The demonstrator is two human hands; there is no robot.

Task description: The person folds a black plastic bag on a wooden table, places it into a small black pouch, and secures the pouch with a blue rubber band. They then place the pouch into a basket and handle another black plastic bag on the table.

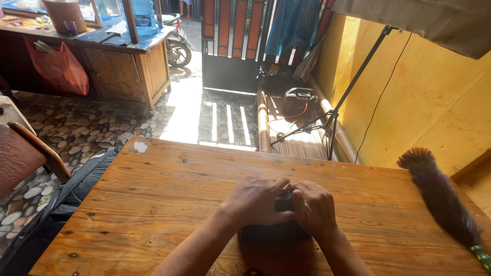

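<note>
On the wooden table (169,189) lies a small dark, flat object (273,232), mostly hidden under my hands. My left hand (258,200) rests on its top left with fingers curled over it. Pressed against it from the right, my right hand (314,208) covers the object's other side. A black patch of it (284,200) shows between the two hands. What the object is cannot be made out.
A dark feather duster (442,197) lies at the table's right edge. A wooden chair (23,153) stands to the left, with black plastic (61,199) on the pebble floor. Beyond are a bamboo bench (291,128), a tripod stand (332,115), a cabinet (123,71) and a gate (232,46).
</note>
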